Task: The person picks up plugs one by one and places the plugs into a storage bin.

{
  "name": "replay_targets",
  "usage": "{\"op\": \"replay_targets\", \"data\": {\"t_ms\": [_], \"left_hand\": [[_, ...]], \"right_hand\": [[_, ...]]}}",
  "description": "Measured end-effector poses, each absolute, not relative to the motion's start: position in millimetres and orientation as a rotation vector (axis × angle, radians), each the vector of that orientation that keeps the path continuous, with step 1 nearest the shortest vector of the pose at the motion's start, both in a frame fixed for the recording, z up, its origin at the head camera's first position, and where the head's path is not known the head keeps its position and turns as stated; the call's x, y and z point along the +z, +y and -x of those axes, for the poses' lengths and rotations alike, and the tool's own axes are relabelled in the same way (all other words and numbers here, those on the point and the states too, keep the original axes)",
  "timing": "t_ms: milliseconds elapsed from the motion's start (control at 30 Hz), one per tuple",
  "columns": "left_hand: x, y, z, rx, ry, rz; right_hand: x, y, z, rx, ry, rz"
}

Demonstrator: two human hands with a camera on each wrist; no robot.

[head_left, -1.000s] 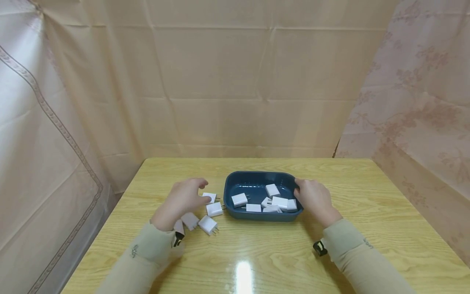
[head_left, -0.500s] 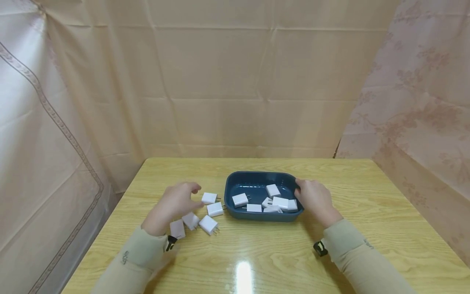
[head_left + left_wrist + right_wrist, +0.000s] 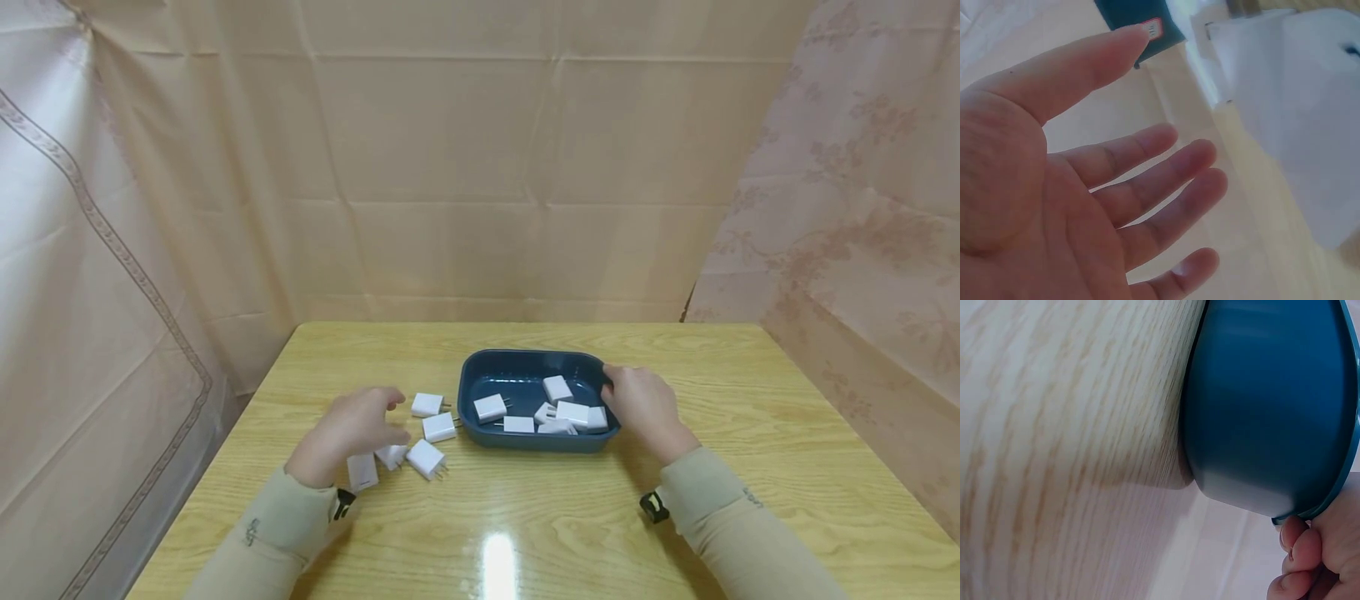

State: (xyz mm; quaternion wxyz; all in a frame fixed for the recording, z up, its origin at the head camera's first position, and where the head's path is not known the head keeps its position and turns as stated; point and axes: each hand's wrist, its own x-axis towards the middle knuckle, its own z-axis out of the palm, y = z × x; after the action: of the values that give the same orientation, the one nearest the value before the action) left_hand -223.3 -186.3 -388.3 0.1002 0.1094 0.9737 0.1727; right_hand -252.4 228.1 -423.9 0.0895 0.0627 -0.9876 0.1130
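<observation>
White plugs [image 3: 427, 459], five, are lying on the worktop [image 3: 585, 517], left of a blue tray [image 3: 536, 444] that is holding more plugs [image 3: 573, 414]. Left hand [image 3: 348, 429] is hovering close by, fingers apart; right hand [image 3: 641, 408] is gripping the tray's right end, fingers clamped on its rim.

Sits upright toward the far edge of the table [image 3: 750, 417], midway between left and right edges, as a glossy dark-blue tub [image 3: 540, 442]; holds blocky white chargers [image 3: 572, 415], bunched mostly toward its near right corner; lies scattered nearer the table's left edge as five loose chargers [image 3: 426, 459]
</observation>
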Motion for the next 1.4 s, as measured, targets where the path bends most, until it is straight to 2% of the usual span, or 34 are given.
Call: {"op": "replay_targets", "data": {"t_ms": [1400], "left_hand": [[-404.8,-174.4,219.9,0.332,2.821,-0.357]], "right_hand": [[-423.0,228.0,251.9,0.342,-2.924,-0.202]]}}
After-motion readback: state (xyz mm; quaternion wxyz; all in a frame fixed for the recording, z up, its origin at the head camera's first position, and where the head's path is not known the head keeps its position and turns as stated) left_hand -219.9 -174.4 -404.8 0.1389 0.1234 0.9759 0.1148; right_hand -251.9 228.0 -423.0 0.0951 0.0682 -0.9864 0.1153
